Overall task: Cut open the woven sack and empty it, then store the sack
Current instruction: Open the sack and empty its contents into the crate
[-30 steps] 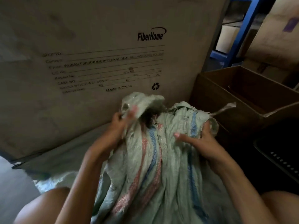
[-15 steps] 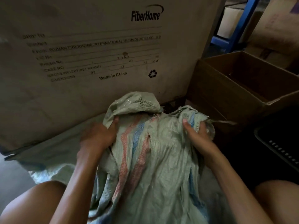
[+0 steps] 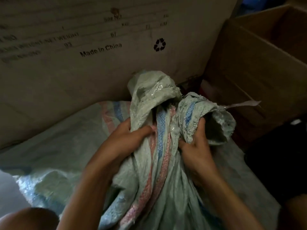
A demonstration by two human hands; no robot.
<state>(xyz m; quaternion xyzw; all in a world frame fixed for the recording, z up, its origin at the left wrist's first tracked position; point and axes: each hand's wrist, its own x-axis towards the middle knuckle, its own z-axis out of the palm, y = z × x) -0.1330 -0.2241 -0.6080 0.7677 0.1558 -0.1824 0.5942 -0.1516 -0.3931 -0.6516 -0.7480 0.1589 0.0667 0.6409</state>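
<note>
While hands (image 3: pixel 166 143) bunch woven sack (image 3: pixel 159 163), printed carton (image 3: pixel 99 72) behind, open box (image 3: pixel 249 63) beside

The scene is dim and low in contrast. The brightest patch is a pale area at the lower left edge. A glossy strip on the woven sack (image 3: pixel 156 90) catches a small glint. The lower right corner sinks into near-black shadow. Print on the large cardboard box (image 3: pixel 99 67) smears with blur toward the left edge.
</note>
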